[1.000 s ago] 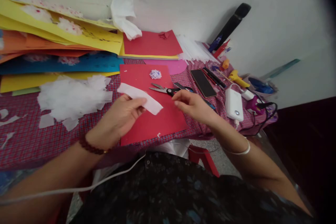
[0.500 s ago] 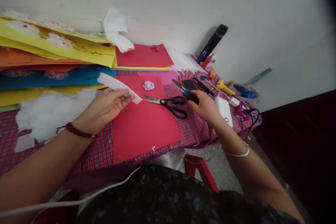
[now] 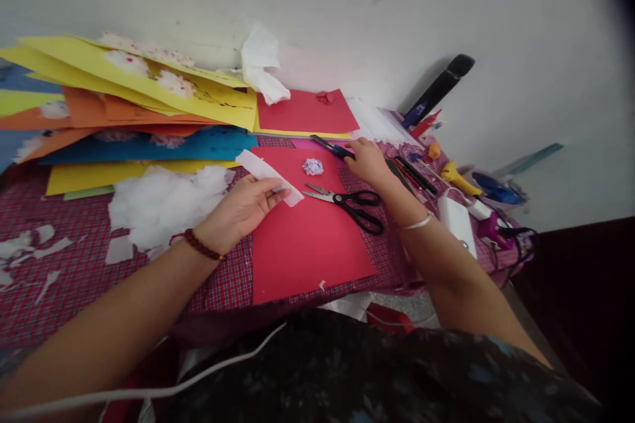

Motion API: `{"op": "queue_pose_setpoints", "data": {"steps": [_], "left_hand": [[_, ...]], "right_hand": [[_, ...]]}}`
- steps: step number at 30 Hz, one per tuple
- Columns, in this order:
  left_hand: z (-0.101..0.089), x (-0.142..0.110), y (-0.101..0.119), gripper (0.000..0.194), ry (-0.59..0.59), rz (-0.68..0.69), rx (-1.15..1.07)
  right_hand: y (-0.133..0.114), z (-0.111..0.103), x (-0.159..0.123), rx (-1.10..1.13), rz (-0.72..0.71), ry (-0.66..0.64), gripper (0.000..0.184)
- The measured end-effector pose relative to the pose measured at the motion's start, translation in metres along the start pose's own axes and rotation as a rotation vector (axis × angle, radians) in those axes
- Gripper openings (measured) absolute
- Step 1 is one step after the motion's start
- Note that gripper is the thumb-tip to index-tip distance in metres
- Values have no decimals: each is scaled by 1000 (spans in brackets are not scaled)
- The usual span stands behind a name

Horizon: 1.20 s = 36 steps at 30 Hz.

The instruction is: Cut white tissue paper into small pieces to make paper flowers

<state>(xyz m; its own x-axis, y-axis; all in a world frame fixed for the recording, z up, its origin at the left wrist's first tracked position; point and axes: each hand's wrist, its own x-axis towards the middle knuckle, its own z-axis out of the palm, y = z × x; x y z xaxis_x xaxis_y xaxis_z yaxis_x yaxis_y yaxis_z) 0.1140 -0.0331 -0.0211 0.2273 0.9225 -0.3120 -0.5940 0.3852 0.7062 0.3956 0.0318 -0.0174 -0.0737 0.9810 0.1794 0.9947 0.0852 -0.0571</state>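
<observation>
A white paper strip point(image 3: 262, 170) is pinched between the thumb and fingers of my left hand point(image 3: 251, 201), above the red sheet point(image 3: 302, 244). My right hand point(image 3: 368, 160) is closed round the dark blue handle of a pair of scissors point(image 3: 325, 144), whose dark blades point left past the sheet's top edge; the hand hides part of the handle. A larger pair of black-handled kitchen scissors point(image 3: 347, 199) lies with parted blades across the sheet's right edge. Between the hands, a small crumpled white-and-purple paper flower point(image 3: 312, 166) sits on the sheet.
White paper pieces point(image 3: 159, 208) are heaped at left, below stacked coloured sheets point(image 3: 198, 142). A white tissue point(image 3: 262, 66) stands against the wall. On the right are a black phone point(image 3: 399, 175), pens point(image 3: 419, 175), a yellow glue gun point(image 3: 459, 177) and a white power bank point(image 3: 456, 225).
My right hand has moved the blue-handled scissors up and left, to the top edge of the red sheet. My left hand keeps the paper strip. The camera view has shifted left.
</observation>
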Motion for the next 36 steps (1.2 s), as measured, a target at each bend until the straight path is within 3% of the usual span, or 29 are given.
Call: {"op": "queue_pose_setpoints", "data": {"steps": [4,7,9,14,18,23,26,29,31,33,36], "left_hand": [[0,-1,9,22,89,9,22],[-2,2,12,23,134,39,47],[-3,6,13,21,136,43,75],[-5,13,12,19,146,16,90],[-9,13,13,28,134,35,73],[-8,11,14,21,55,114,29],[-7,10,15,20,21,131,29],[-8,10,17,20,42,131,38],[-10,11,19,21,43,143,39],[-12,11,22,22,4,163,31],[-12,10,27,24,-60,195,4]], "right_hand": [[1,-10,-73,132,-158,61,36],[7,-12,-126,132,-196,-40,39],[10,-11,-143,115,-232,-82,44],[10,-10,-132,47,-276,-192,59],[9,-11,-121,38,-271,-213,58],[14,-11,-125,99,-312,-236,63],[17,-11,-126,90,-309,-195,60],[21,-13,-126,117,-230,-59,51],[21,-18,-126,267,-147,73,45],[16,-25,-127,573,-87,90,48],[-5,-34,-125,1071,-88,-182,58]]}}
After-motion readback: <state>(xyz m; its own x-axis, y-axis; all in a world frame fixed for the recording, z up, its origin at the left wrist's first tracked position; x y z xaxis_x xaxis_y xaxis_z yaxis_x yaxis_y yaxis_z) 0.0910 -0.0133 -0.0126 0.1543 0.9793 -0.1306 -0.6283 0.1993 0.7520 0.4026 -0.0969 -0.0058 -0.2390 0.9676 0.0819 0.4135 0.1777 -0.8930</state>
